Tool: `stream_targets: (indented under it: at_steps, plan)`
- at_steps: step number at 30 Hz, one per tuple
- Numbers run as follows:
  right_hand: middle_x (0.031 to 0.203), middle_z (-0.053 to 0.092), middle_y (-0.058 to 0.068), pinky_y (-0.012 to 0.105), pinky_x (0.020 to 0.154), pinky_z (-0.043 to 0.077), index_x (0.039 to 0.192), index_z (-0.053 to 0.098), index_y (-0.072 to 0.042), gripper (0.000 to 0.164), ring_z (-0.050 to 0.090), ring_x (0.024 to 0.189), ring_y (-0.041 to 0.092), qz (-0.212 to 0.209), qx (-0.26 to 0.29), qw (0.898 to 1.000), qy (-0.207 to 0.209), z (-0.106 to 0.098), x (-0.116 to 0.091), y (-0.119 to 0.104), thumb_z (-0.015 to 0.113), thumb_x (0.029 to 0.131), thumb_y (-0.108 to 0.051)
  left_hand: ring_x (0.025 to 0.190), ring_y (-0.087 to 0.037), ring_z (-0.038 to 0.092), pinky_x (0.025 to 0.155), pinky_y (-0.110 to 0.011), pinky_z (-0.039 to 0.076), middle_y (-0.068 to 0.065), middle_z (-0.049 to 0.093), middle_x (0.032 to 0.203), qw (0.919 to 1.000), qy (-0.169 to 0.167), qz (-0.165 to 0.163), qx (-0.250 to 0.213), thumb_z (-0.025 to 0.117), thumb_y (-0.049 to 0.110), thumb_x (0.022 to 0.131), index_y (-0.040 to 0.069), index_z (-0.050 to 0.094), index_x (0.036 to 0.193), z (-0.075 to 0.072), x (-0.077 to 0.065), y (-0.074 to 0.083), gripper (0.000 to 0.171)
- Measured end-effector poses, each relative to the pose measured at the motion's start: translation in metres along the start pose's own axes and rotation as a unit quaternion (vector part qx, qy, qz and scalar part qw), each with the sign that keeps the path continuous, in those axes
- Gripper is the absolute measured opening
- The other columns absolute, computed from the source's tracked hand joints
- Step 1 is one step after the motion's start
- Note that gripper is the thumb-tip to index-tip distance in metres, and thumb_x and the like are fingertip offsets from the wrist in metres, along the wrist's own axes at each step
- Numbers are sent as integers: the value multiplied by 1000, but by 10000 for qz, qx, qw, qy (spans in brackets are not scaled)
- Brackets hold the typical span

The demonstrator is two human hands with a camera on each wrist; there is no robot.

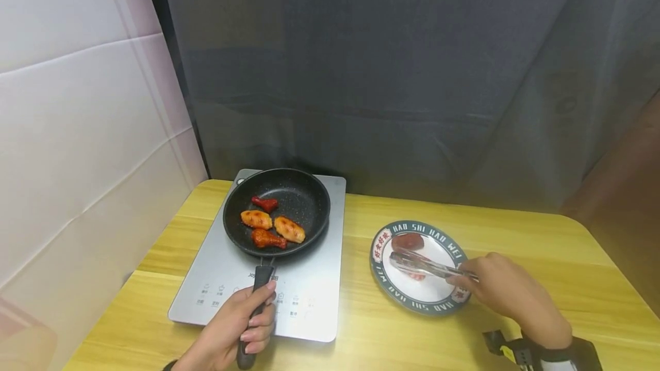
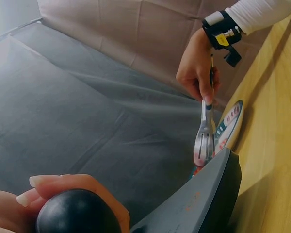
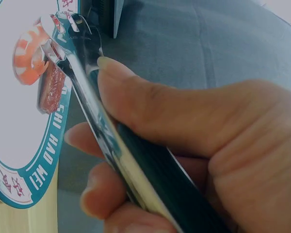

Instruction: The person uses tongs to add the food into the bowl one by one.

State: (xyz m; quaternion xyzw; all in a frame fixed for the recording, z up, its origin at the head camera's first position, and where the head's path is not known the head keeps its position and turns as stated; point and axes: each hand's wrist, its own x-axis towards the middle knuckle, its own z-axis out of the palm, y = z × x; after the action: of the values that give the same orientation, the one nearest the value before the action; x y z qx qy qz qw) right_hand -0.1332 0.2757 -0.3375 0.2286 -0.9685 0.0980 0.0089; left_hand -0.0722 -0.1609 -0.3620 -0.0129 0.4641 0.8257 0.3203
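Note:
My left hand [image 1: 239,322] grips the black handle of a frying pan [image 1: 309,202] at the left. In the pan lie two red-brown drumsticks [image 1: 268,239] and two browned chicken wings [image 1: 289,229]. At the right, my right hand [image 1: 507,288] holds metal tongs [image 1: 433,268] above a round plate [image 1: 384,285] with a lettered green rim. A brown-red slab of meat [image 1: 407,241] and an orange-and-white shrimp [image 3: 26,60] are on the plate, near the tongs' tips. Whether the tips pinch any food, I cannot tell.
The pan sits on a flat silver induction cooker [image 1: 325,314] with printed controls along its front. A yellow wooden table [image 1: 356,336] bears everything. Dark grey cloth [image 1: 387,73] hangs behind, and a pale panel [image 1: 77,130] stands along the left.

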Motion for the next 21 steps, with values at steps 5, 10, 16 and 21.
stream_targets:
  at_steps: [5, 10, 16, 21]
  plan:
    - [57, 42, -16, 24, 48, 36, 69, 63, -22, 22, 37, 52, 2, -97, -120, 9997, 170, 0, 2, 4, 72, 85, -33, 42, -1, 35, 38, -17, 30, 7, 33, 59, 10000, -30, 34, -29, 43, 32, 104, 8, 35, 89, -1, 0, 0, 28]
    - [57, 44, -15, 29, 50, 41, 72, 67, -20, 18, 40, 53, 4, -136, -144, 9987, 468, -2, 2, 6, 73, 84, -32, 42, -1, 36, 38, -17, 30, 7, 33, 59, 9999, -79, 55, -61, 42, 31, 104, 8, 35, 90, -2, -1, 0, 28]
    - [61, 50, -16, 31, 53, 46, 82, 72, -20, 13, 41, 55, 3, -316, -97, 9959, 840, -10, 3, 1, 72, 85, -33, 42, -1, 36, 38, -17, 30, 7, 33, 59, 9998, -129, 137, -58, 41, 30, 104, 8, 35, 89, -3, -1, -1, 27]
    - [61, 49, -20, 29, 53, 47, 83, 72, -22, 10, 40, 54, -1, -626, -25, 9905, 1224, -14, 7, -8, 73, 84, -31, 42, -1, 35, 38, -17, 31, 7, 32, 60, 9996, -240, 152, -95, 40, 29, 105, 9, 36, 89, -3, 1, -1, 26]
